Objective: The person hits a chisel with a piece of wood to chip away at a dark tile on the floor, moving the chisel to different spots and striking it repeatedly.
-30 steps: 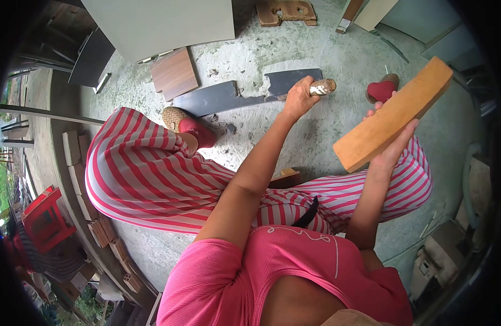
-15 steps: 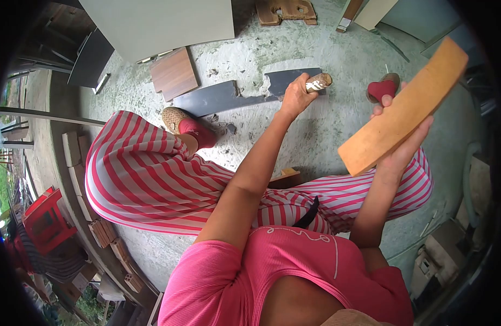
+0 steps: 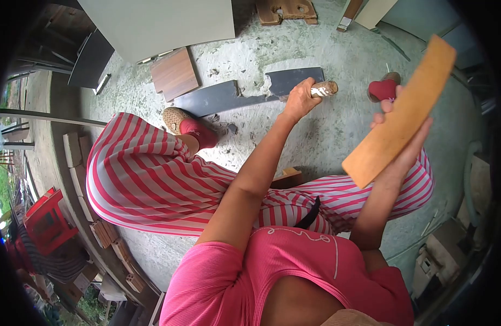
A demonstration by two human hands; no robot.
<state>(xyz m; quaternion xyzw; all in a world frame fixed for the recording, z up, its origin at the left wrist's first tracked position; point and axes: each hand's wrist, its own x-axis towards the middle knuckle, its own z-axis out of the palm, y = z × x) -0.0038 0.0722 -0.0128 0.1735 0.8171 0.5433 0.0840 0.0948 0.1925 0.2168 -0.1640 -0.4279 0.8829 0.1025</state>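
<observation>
My left hand point(image 3: 300, 102) is closed round a short, round wooden handle point(image 3: 325, 89) with white marks. Its cut end points right; whatever lies beyond my fist on the other side is hidden. In my right hand point(image 3: 398, 157) is a slightly curved, light-brown wooden board point(image 3: 405, 111), raised at a slant above my right leg. The fingers wrap round its left edge, and the palm sits behind its lower right edge. Beneath my left hand, a dark grey broken panel point(image 3: 223, 98) lies on the floor.
On the concrete floor are a brown wood-grain panel point(image 3: 174, 75) and a cut wooden piece point(image 3: 286, 11). A large pale panel point(image 3: 163, 27) stands at the upper left. Bricks point(image 3: 103, 233) line the left ledge, near a red object point(image 3: 51, 220). A small wooden block point(image 3: 288, 176) lies between my legs.
The board has turned steeper, its top end shifting left and its lower end dropping a little. My left hand has moved slightly down, and the handle now points more squarely right.
</observation>
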